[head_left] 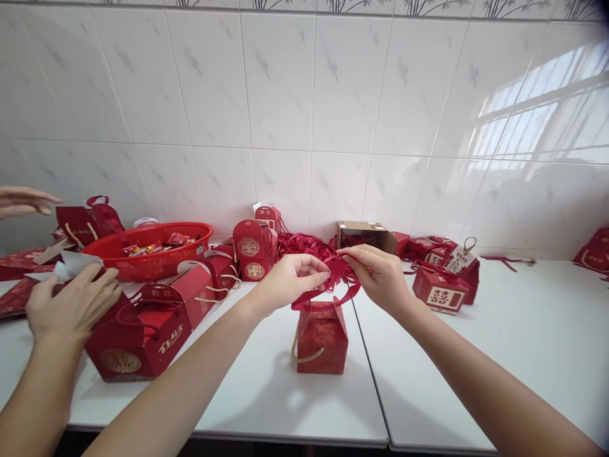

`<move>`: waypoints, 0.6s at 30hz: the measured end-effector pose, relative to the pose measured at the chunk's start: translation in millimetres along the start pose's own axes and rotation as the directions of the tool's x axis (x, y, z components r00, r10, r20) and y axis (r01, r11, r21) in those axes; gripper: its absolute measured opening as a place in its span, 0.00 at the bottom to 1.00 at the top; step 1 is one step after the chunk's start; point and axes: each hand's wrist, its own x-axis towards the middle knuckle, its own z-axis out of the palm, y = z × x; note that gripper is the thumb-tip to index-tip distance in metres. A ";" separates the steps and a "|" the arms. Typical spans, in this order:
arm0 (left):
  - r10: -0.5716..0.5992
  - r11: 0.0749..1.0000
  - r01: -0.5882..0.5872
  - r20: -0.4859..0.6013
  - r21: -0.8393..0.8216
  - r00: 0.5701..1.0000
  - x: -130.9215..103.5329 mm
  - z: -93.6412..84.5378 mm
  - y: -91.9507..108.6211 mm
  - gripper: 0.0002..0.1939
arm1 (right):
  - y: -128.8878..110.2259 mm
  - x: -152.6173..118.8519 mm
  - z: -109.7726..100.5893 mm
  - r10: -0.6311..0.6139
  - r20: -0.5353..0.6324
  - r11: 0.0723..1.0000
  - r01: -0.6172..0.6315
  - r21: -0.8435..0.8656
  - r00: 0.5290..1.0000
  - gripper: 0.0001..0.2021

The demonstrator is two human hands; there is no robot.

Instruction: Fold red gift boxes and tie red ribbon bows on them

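Observation:
A small red gift box (322, 339) stands upright on the white table in front of me, a tan cord handle looped at its side. Red ribbon (351, 294) arches over its top and rises towards my hands. My left hand (295, 279) is closed above the box's left side, fingers curled around the ribbon; the fingertips partly hide it. With thumb and forefinger, my right hand (378, 273) pinches the ribbon just above and to the right of the box. Behind both hands lies a tangled heap of red ribbons (309, 247).
At left, another person's hands (73, 298) work among red boxes (137, 343) beside a red basket (147, 266) of wrapped sweets. A cardboard box (366, 235) stands behind my right hand. More red boxes (442, 289) sit at right. A seam (366, 355) divides the tabletops.

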 end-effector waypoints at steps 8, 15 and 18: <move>-0.001 1.000 -0.002 0.091 0.029 0.996 6.6 -0.6 -14.4 0.13 | 2.8 -0.3 3.9 0.014 -0.028 1.000 -0.014 0.016 1.000 0.11; -0.049 0.904 0.069 0.058 -0.423 0.997 14.9 -4.3 -19.3 0.18 | 13.7 -7.4 -0.6 -0.201 0.103 0.964 0.215 -0.156 0.974 0.15; -0.065 0.880 0.104 0.100 -0.464 0.993 14.4 -7.9 -16.5 0.17 | 16.7 -8.5 -1.3 -0.275 0.141 0.905 0.306 -0.295 0.951 0.15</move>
